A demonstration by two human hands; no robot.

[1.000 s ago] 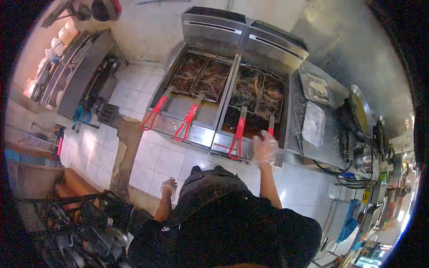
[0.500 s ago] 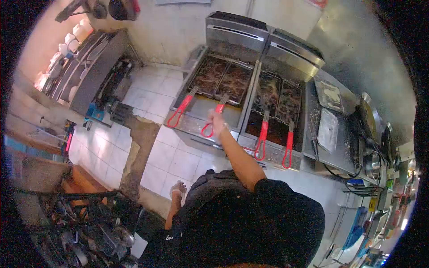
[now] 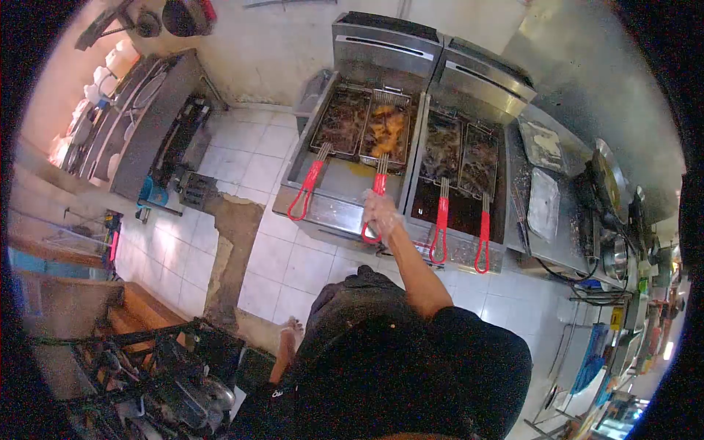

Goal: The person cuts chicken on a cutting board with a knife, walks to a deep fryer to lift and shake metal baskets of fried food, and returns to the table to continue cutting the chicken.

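My right hand (image 3: 382,214), in a clear plastic glove, is wrapped round the red handle of a fryer basket (image 3: 379,163). Golden fried pieces (image 3: 388,132) show in this basket, raised in the left fryer (image 3: 345,176). To its left, another fryer basket (image 3: 315,167) sits in dark bubbling oil. Two more baskets with red handles, a fryer basket (image 3: 443,198) and a fryer basket (image 3: 484,213), stand in the right fryer (image 3: 419,154). My left hand (image 3: 290,334), also gloved, hangs low beside my body with its fingers apart and nothing in it.
Right of the fryers, a metal counter (image 3: 568,242) carries two trays, one of them a light tray (image 3: 543,204), and a large pan (image 3: 606,183). A dark rack of metalware (image 3: 176,389) stands at lower left. Shelves (image 3: 147,117) line the left wall. White floor tiles (image 3: 279,257) have a broken brown strip.
My right hand has raised the second basket, bringing golden pieces into sight above the oil. My left hand stays low at my side. The view has shifted slightly.
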